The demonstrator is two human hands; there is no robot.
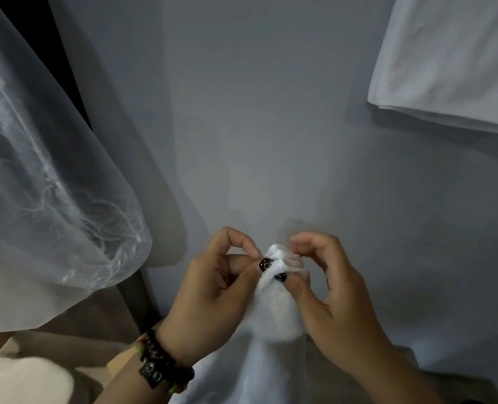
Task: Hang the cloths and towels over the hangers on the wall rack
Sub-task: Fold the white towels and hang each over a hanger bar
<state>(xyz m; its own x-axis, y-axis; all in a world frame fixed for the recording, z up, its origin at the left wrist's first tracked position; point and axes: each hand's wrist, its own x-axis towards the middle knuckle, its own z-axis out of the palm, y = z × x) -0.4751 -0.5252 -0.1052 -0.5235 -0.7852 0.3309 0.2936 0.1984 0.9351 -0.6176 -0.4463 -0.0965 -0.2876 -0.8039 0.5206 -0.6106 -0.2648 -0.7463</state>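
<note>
Head view showed both hands, left point(209, 290) and right point(333, 290), pinched on a white towel point(276, 304) bunched before the wall; probably soft, light terry, best held at its corners.

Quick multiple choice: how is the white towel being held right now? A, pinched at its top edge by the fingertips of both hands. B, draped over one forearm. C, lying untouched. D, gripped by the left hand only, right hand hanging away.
A: the left hand and right hand each pinch the bunched top of the white towel with thumb and fingertips, and the rest hangs down below them.
</note>
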